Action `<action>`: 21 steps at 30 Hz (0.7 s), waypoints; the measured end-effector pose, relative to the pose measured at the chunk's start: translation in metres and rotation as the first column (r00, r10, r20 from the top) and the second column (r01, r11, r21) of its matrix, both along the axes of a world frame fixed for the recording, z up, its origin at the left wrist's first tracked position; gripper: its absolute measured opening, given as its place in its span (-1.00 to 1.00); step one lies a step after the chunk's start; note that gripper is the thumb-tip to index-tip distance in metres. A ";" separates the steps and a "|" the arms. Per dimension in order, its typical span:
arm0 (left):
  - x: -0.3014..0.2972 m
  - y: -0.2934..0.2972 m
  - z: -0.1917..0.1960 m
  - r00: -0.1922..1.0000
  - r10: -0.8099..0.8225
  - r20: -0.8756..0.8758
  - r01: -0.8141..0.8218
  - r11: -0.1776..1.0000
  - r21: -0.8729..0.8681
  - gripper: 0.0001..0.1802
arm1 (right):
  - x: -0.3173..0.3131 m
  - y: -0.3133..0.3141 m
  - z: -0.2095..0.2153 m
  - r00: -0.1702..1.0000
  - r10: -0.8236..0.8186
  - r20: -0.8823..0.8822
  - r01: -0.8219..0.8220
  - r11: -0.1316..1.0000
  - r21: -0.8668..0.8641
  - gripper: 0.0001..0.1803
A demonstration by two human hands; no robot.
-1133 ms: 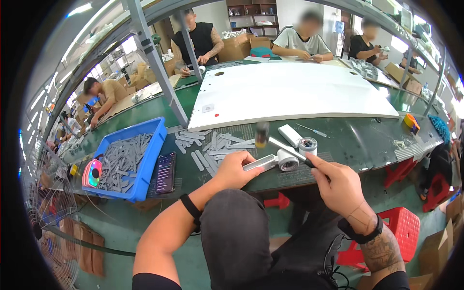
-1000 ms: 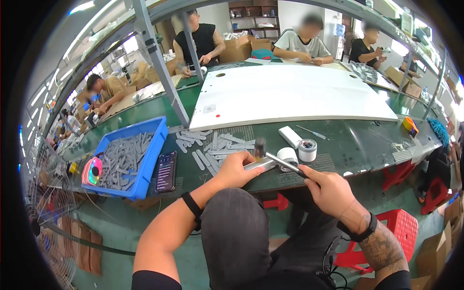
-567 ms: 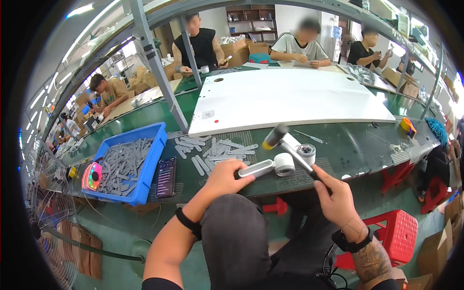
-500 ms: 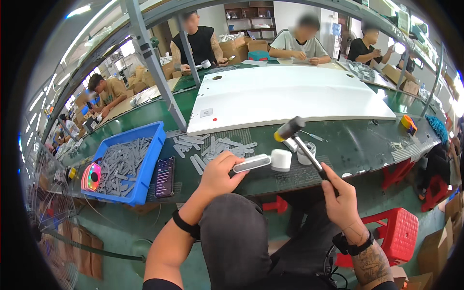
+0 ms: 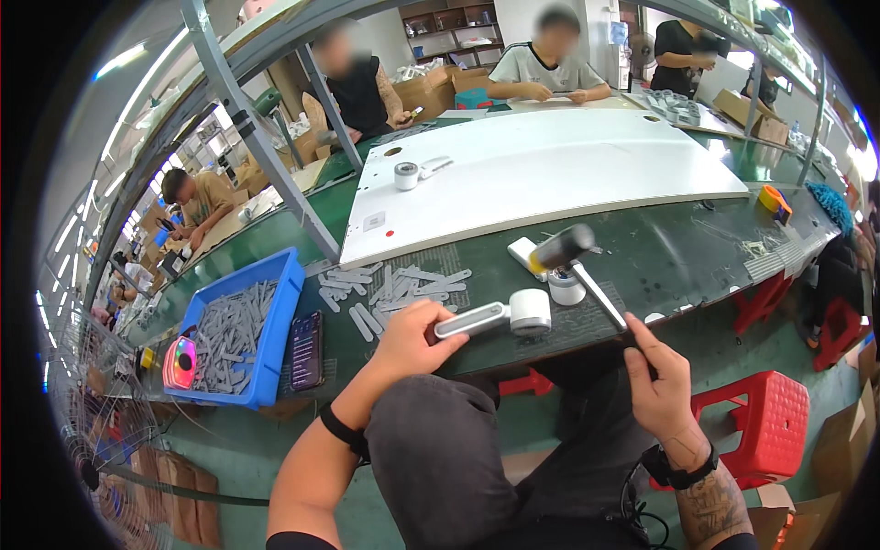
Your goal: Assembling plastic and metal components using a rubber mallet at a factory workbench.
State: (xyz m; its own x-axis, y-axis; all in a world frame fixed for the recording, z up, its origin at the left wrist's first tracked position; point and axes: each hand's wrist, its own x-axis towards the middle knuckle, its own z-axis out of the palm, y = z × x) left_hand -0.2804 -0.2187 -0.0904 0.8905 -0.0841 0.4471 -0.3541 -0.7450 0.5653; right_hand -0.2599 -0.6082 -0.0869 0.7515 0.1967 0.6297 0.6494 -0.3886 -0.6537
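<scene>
My left hand point(image 5: 414, 341) has its fingers closed around a grey strip point(image 5: 470, 321) that ends in a white cylindrical piece point(image 5: 530, 311), pressing it flat on the green worktop point(image 5: 678, 257). My right hand point(image 5: 662, 383) grips the handle of a mallet point(image 5: 577, 266), its black head raised just above and beyond the cylinder. A roll of tape point(image 5: 566, 287) sits under that head. Loose grey strips point(image 5: 394, 286) lie beyond my left fingers; a phone point(image 5: 306, 350) and blue bin point(image 5: 275, 339) are further left.

right hand point(image 5: 662, 385) hides the mallet point(image 5: 576, 260) grip's end (co-workers' faces blurred)
</scene>
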 end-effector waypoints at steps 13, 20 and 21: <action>0.028 -0.003 0.034 0.969 -0.189 -0.161 0.229 0.929 0.291 -0.73 | -0.005 0.030 0.002 0.976 0.098 -0.194 -0.101 0.995 -0.010 -0.54; 0.044 -0.034 0.062 0.871 -0.470 -0.144 0.447 0.636 0.629 -0.49 | -0.008 0.015 -0.002 0.937 0.017 -0.348 -0.018 1.000 -0.001 -0.54; 0.043 -0.038 0.066 0.884 -0.456 -0.105 0.418 0.668 0.615 -0.55 | -0.009 0.013 -0.002 0.933 0.025 -0.360 -0.014 0.999 0.032 -0.54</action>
